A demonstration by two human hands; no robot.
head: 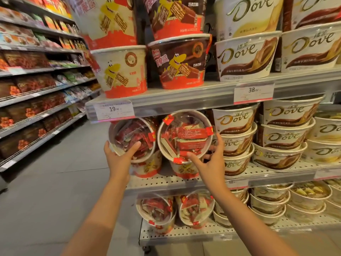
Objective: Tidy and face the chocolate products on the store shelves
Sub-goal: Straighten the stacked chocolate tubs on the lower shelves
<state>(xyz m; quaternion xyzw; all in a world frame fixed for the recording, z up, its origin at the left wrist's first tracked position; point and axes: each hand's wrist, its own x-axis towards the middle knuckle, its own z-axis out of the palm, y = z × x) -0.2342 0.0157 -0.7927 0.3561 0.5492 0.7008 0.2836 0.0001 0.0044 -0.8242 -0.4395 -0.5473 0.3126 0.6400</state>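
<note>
Two wafer-chocolate tubs with clear lids lie tipped toward me on the middle shelf (184, 179). My left hand (120, 156) grips the lower rim of the left tub (132, 135). My right hand (208, 159) holds the right tub (184, 134) by its lower right edge, thumb on the lid rim. Each tipped tub rests on an upright tub of the same kind (147, 168). White Dove tubs (236, 137) are stacked just right of my right hand.
The shelf above (184, 100) carries more wafer tubs (121, 71) and Dove tubs (245, 56), with price tags 19.90 and 38.00. The bottom shelf holds further tipped tubs (156, 211). An aisle with snack shelves (36, 100) runs to the left.
</note>
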